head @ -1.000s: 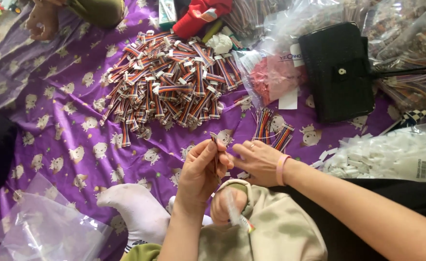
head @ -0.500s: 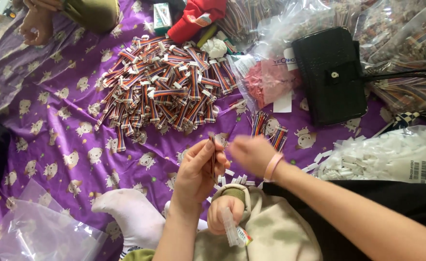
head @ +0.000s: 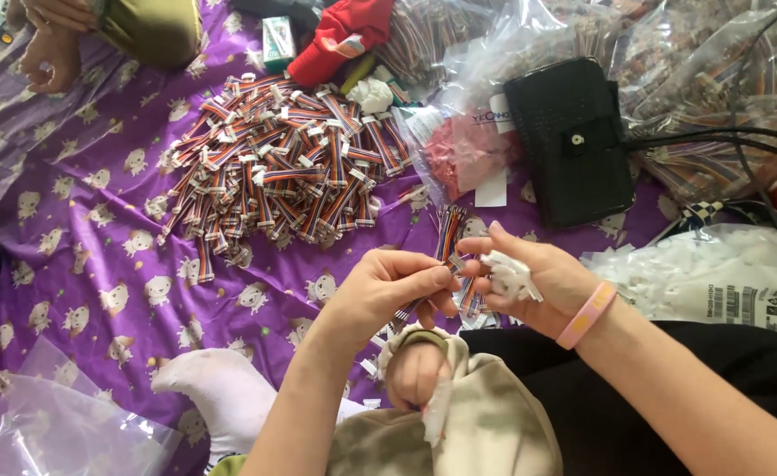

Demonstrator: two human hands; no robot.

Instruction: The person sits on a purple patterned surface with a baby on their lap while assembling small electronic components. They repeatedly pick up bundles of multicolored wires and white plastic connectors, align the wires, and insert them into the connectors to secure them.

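Purple patterned cloth (head: 97, 264) | cable pile (head: 274, 167) | left hand (head: 384, 286) pinches striped cable (head: 446, 242)

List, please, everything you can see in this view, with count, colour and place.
cable pile: many, multicoloured, on cloth, upper centre
cloth: one, purple, patterned, underneath
wallet: one, black, upper right
connector bag: one, clear, white parts, right
empty bag: one, clear, lower left
wristband: one, pink, right wrist
left hand: pinches a multicoloured cable
right hand: holds white connectors
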